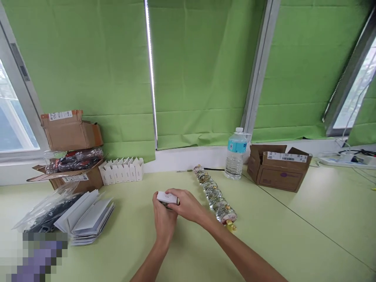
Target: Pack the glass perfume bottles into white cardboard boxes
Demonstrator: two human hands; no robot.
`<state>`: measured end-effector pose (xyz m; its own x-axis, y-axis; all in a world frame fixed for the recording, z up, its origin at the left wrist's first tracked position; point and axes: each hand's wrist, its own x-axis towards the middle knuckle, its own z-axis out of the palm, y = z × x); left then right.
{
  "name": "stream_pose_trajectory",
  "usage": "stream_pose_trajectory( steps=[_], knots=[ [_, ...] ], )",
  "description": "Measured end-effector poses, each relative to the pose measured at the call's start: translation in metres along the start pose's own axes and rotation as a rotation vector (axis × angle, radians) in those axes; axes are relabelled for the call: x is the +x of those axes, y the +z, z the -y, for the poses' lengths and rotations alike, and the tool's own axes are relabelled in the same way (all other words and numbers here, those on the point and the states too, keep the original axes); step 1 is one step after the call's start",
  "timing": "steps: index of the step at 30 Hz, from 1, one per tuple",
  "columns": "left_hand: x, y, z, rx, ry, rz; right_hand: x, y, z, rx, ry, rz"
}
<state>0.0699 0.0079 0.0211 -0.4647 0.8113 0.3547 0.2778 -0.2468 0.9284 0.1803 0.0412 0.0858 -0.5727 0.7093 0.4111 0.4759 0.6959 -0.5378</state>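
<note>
I'd call this an office or small workroom: long desk (293, 231) by windows (14, 113), green blinds (199, 70), labelled cartons (67, 135), power strip (331, 161), cables (362, 152).

Your left hand (164, 220) and right hand (187, 203) hold a small white rectangular box (167, 197); a clear plastic bottle (234, 164) stands farther right.

Two bare, slender forearms (232, 247)
</note>
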Motion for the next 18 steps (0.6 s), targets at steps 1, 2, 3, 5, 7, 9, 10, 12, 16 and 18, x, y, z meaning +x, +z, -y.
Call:
stream_pose_trajectory(
  steps=[1,2,3,5,7,9,10,12,16,18],
  knots=[
    [-0.001,0.004,0.001,0.019,0.004,-0.025,0.0,-0.001,-0.001,-0.001,0.003,0.007],
    [-0.001,0.006,0.002,0.036,0.009,-0.041,0.001,-0.001,-0.002,0.005,0.012,0.019],
    [-0.002,0.007,0.003,0.044,0.014,-0.054,0.001,-0.002,-0.003,0.014,0.027,0.034],
    [-0.002,0.007,0.004,0.046,0.02,-0.068,0.002,-0.004,-0.006,0.028,0.067,0.06],
    [-0.003,0.006,0.005,0.043,0.029,-0.071,0.003,-0.007,-0.006,0.029,0.096,0.082],
    [-0.003,0.006,0.005,0.055,0.045,-0.085,0.005,-0.011,-0.003,0.023,0.124,0.092],
    [-0.004,0.006,0.005,0.071,0.055,-0.091,0.005,-0.013,-0.001,0.015,0.143,0.09],
    [-0.004,0.008,0.005,0.123,0.073,-0.104,0.006,-0.017,0.006,-0.019,0.191,0.079],
    [-0.007,0.012,0.008,0.222,0.134,-0.114,0.006,-0.023,0.019,-0.151,0.288,0.089],
    [-0.009,0.013,0.009,0.251,0.173,-0.106,0.004,-0.024,0.022,-0.22,0.326,0.08]
  ],
)
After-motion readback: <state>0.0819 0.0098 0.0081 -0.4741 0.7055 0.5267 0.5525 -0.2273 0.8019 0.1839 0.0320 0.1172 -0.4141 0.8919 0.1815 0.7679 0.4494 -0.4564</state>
